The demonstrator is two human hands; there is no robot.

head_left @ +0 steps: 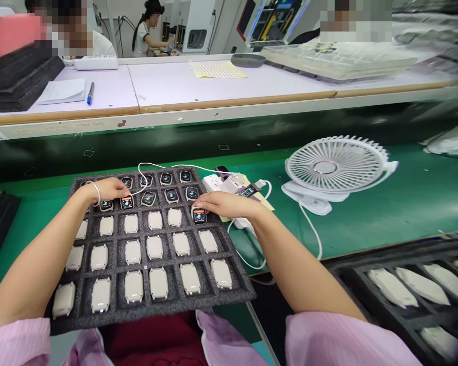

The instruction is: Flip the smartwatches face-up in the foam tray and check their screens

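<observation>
A dark foam tray [145, 311] lies before me, its compartments holding several watch bodies. The two far rows mostly show lit screens; pale backs face up in the nearer rows. Near the upper left, my left hand [109, 190] has its fingers pinched at the top of a watch with an orange bar on its screen [127, 203], where a white cable [140, 191] ends. My right hand [227, 204] reaches over the tray's right edge, its fingers together on the upper edge of another lit watch [199, 215] in the third row.
A white fan [336, 168] stands on the green bench [381, 213], right of a power strip [212, 183] with plugs and cables. Another foam tray [389, 317] is at lower right. Behind runs a raised shelf [164, 91] with foam stacks and a pen [90, 94]; people are beyond.
</observation>
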